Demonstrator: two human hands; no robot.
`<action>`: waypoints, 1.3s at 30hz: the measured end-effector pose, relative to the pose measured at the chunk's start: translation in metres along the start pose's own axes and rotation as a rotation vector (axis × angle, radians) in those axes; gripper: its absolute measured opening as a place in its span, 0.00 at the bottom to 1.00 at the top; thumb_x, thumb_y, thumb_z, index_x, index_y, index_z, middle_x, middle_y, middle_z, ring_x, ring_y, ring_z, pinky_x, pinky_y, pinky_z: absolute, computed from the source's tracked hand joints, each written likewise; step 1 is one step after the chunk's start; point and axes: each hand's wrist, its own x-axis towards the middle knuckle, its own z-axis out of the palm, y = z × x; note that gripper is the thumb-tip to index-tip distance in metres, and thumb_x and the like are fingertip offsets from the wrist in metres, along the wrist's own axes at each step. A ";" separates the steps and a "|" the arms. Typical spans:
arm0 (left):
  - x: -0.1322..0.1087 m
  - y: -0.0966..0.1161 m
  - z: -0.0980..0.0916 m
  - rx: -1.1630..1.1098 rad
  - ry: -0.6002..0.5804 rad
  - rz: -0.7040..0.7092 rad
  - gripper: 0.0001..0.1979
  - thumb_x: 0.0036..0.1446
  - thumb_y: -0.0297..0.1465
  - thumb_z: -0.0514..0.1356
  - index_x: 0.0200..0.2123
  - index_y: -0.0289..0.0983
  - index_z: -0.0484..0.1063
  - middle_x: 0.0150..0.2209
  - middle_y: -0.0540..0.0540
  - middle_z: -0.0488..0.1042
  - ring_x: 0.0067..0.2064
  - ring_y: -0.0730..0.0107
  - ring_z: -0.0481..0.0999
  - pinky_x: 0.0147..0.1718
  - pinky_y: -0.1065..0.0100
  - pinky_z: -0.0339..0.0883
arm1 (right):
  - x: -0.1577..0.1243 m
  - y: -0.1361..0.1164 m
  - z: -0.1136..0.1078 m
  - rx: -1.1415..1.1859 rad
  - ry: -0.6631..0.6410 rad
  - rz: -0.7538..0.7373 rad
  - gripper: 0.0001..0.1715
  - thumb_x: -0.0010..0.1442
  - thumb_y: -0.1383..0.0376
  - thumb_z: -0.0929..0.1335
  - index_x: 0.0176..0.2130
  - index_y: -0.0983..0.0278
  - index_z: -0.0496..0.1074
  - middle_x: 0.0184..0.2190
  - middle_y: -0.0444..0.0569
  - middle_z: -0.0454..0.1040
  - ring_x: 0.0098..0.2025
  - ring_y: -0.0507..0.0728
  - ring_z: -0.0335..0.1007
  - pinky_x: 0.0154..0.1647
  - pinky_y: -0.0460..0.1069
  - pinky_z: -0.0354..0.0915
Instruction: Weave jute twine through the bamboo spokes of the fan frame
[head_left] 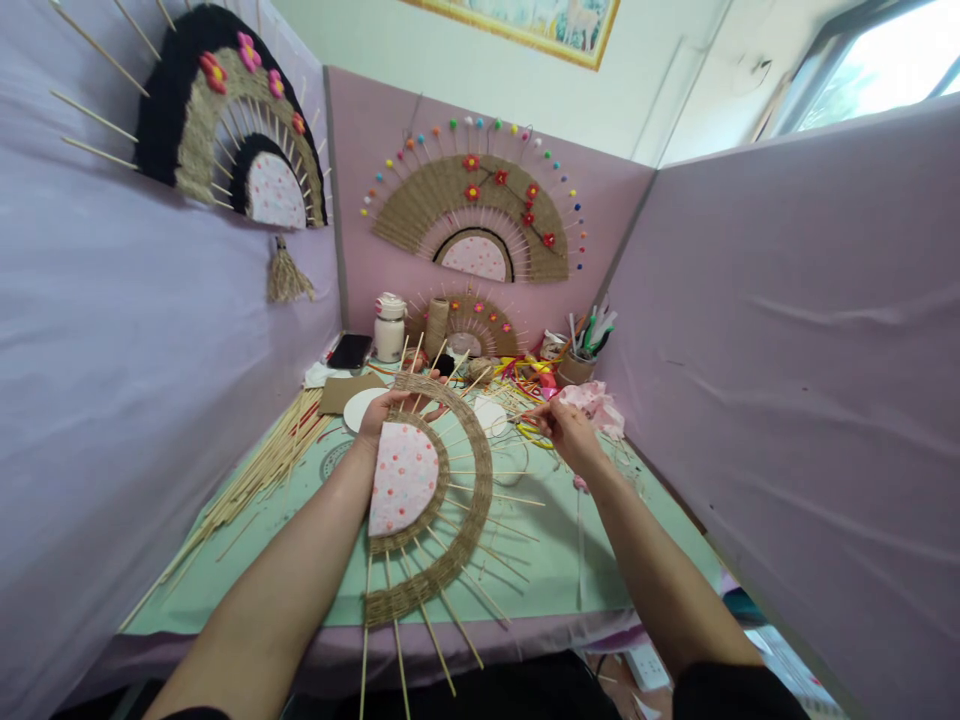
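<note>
A half-round fan of woven twine on thin wooden sticks stands tilted over the table, its sticks spread to the right and toward me. Its inner half-disc is covered in white cloth with small pink-red dots. My left hand grips the fan near its upper end, fingers partly hidden behind the sticks. To the right of the fan, my right hand is closed in a pinch near the stick ends. What lies between its fingertips is too small to make out. A thin loop of twine hangs below that hand.
Loose sticks lie along the left. At the back stand a white bottle, a twine spool and a tool holder; a phone lies there. Pink cloth sits right. Finished fans hang on the partitions.
</note>
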 end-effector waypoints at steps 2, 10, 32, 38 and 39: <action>0.000 0.000 0.000 -0.007 0.012 0.042 0.28 0.51 0.18 0.50 0.54 0.40 0.67 0.50 0.42 0.75 0.56 0.56 0.70 0.54 0.47 0.61 | 0.000 0.002 0.001 0.021 -0.013 0.005 0.26 0.51 0.44 0.69 0.27 0.66 0.76 0.20 0.44 0.65 0.22 0.49 0.55 0.23 0.46 0.50; 0.005 0.002 0.002 -0.066 0.139 0.143 0.24 0.50 0.19 0.51 0.49 0.40 0.72 0.46 0.45 0.78 0.52 0.59 0.74 0.51 0.55 0.68 | -0.003 0.013 0.019 0.236 -0.080 0.132 0.31 0.52 0.42 0.67 0.31 0.66 0.80 0.23 0.49 0.70 0.26 0.51 0.60 0.26 0.46 0.56; 0.015 -0.007 -0.006 -0.011 0.293 0.013 0.21 0.48 0.20 0.54 0.47 0.33 0.71 0.40 0.41 0.79 0.46 0.56 0.78 0.48 0.52 0.69 | -0.015 0.024 0.007 0.242 -0.348 0.445 0.18 0.51 0.60 0.73 0.40 0.69 0.77 0.26 0.46 0.69 0.25 0.47 0.59 0.23 0.42 0.53; 0.020 -0.009 -0.015 0.211 0.356 -0.410 0.15 0.51 0.30 0.58 0.41 0.28 0.73 0.34 0.34 0.79 0.35 0.50 0.80 0.35 0.56 0.73 | -0.005 0.023 -0.010 0.354 -0.351 0.534 0.14 0.53 0.64 0.70 0.39 0.69 0.75 0.24 0.44 0.66 0.22 0.45 0.53 0.19 0.41 0.51; 0.019 -0.009 -0.014 0.227 0.349 -0.457 0.16 0.52 0.33 0.59 0.41 0.28 0.73 0.33 0.33 0.79 0.34 0.49 0.80 0.34 0.56 0.73 | -0.004 0.023 -0.014 0.361 -0.348 0.539 0.14 0.53 0.64 0.70 0.39 0.69 0.75 0.24 0.44 0.66 0.21 0.46 0.53 0.19 0.41 0.51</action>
